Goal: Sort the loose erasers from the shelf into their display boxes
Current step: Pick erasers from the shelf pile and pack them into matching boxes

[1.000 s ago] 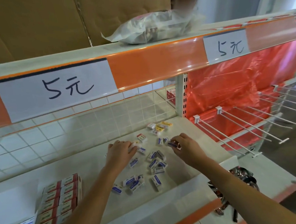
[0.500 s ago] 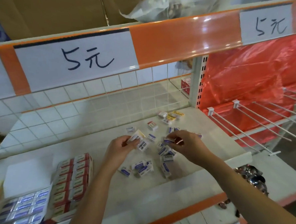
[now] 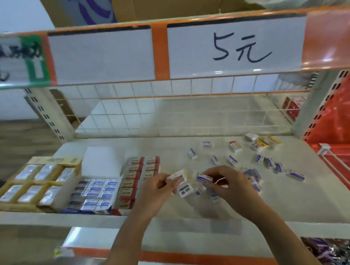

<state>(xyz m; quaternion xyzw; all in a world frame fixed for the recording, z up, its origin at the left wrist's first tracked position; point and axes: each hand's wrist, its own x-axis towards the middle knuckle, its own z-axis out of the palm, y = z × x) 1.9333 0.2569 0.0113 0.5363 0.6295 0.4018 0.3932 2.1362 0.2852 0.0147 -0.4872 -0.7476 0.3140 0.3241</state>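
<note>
Fingers of left hand (image 3: pixel 157 191) clasping perhaps two erasers (image 3: pixel 181 184), right hand (image 3: pixel 227 185) pinching blue-labelled eraser (image 3: pixel 204 178) above shelf (image 3: pixel 171 149).

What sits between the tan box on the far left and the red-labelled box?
In the head view, the open box of blue-labelled erasers sits between the tan box and the red-labelled box.

Soft, even indoor light, with motion blur and wide-angle bending.

The shelf (image 3: pixel 171 147) was lit brightly and flatly from above, and the hands cast only faint shadows on it. Glare streaked the glossy orange price strip (image 3: pixel 328 39) at upper right. The whole frame was smeared: the loose erasers (image 3: pixel 270 163) were soft and the green label (image 3: pixel 11 58) at far left was unreadable. Straight edges bowed toward the borders.
</note>
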